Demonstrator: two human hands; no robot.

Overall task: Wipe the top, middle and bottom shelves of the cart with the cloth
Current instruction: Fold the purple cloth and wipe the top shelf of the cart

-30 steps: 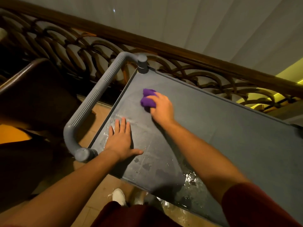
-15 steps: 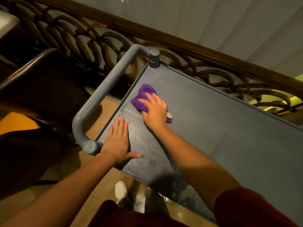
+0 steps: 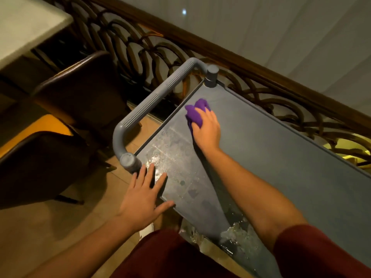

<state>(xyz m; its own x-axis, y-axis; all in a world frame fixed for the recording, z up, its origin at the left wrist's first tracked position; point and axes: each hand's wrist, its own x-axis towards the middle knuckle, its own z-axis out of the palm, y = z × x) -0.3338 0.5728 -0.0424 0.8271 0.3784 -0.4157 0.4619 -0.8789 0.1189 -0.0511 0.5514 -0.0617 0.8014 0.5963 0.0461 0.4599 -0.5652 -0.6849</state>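
**Inspector:** Head view, top shelf (image 3: 281,157) of the cart. Where is the cloth?

**Me:** The cloth (image 3: 195,113) is bunched under my right hand (image 3: 206,130), near the far corner on the handle (image 3: 152,103) side. My fingers are curled down over it, pressing it against the shelf; part of it sticks out past my fingertips.

**Inspector:** And the left hand?

**Me:** My left hand (image 3: 143,199) is flat, fingers spread, holding nothing. It rests on the near corner of the shelf, just beside the handle's post.

**Inspector:** How does the cloth handle?

**Me:** I judge it soft and light; it wads up easily, so it is best held from above with the palm, spread out rather than balled.

**Inspector:** Surface condition?

**Me:** There are wet patches and streaks between my hands, and more along the near edge. It is likely slippery there. Middle and bottom shelves are out of sight; I judge them not yet done.
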